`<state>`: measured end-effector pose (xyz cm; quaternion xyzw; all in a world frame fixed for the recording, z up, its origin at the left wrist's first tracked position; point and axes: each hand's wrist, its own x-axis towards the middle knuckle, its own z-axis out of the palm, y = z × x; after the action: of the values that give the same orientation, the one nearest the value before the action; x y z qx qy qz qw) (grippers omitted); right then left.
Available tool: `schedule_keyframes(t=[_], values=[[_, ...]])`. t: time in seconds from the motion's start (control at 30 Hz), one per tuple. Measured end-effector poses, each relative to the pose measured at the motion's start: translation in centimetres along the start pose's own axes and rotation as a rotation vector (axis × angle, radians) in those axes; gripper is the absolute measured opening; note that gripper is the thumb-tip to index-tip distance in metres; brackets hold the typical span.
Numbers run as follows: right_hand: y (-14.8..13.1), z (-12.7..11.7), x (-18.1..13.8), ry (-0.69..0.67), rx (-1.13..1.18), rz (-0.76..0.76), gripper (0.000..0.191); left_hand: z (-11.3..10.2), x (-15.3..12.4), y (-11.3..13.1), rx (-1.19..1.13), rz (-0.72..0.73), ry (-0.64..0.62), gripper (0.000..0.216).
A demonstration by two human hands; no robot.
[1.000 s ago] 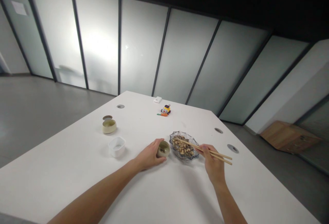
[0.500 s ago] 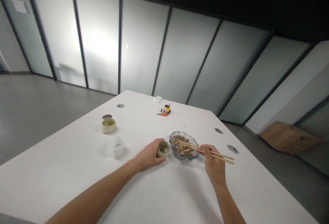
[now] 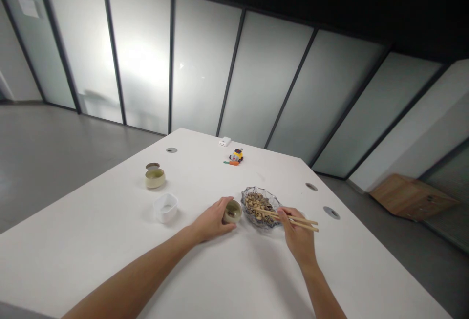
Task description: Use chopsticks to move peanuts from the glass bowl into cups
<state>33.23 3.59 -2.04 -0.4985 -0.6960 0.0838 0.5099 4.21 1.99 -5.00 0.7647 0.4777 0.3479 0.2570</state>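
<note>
Since a second earlier, the right hand had slid left, fingers clamped on the chopsticks, whose tips lay in the glass dish of nuts. The left hand wrapped its fingers round the small cup, just left of that dish. Those nuts looked hard, light and slippery, best pinched across the middle; the glass seemed fragile. Open surface lay all round; a tub stood farther left.

Tan chopsticks, white table

Chopsticks over glass dish of nuts
</note>
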Motion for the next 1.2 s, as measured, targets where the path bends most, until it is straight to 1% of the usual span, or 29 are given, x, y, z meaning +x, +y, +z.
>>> schedule_keyframes(t=[0.23,0.4,0.5,0.67,0.73,0.83,0.9,0.97,1.07,1.2], values=[[-1.2,0.2,0.0,-0.013,-0.039,-0.089,0.055,-0.1,0.0,0.4,-0.007,0.008,-0.002,0.080],[-1.2,0.3,-0.1,0.003,-0.052,-0.102,0.057,-0.1,0.0,0.5,-0.009,-0.007,-0.007,0.080],[-0.8,0.2,-0.1,0.044,-0.041,-0.055,0.057,-0.2,0.0,0.5,-0.008,-0.006,-0.009,0.080],[0.0,0.0,-0.3,0.132,0.008,0.086,0.053,0.0,-0.1,0.0,-0.004,0.000,-0.006,0.080],[0.2,0.2,-0.2,0.168,0.116,0.191,0.053,0.0,-0.1,-0.1,-0.005,0.003,-0.001,0.079],[0.3,0.5,0.1,0.243,0.419,0.366,0.053,0.1,-0.1,-0.3,-0.010,0.006,0.006,0.079],[0.4,0.6,0.3,0.304,0.631,0.430,0.050,0.1,-0.1,-0.3,-0.013,0.007,0.005,0.079],[0.4,0.7,0.6,0.345,0.793,0.475,0.048,0.1,-0.1,-0.3,-0.013,0.010,0.004,0.080],[0.3,0.6,0.7,0.335,0.941,0.546,0.046,0.0,-0.2,-0.4,-0.014,0.020,0.004,0.080],[-0.1,0.9,0.5,0.245,1.007,0.569,0.042,0.1,-0.2,-0.5,-0.010,0.039,0.001,0.079]])
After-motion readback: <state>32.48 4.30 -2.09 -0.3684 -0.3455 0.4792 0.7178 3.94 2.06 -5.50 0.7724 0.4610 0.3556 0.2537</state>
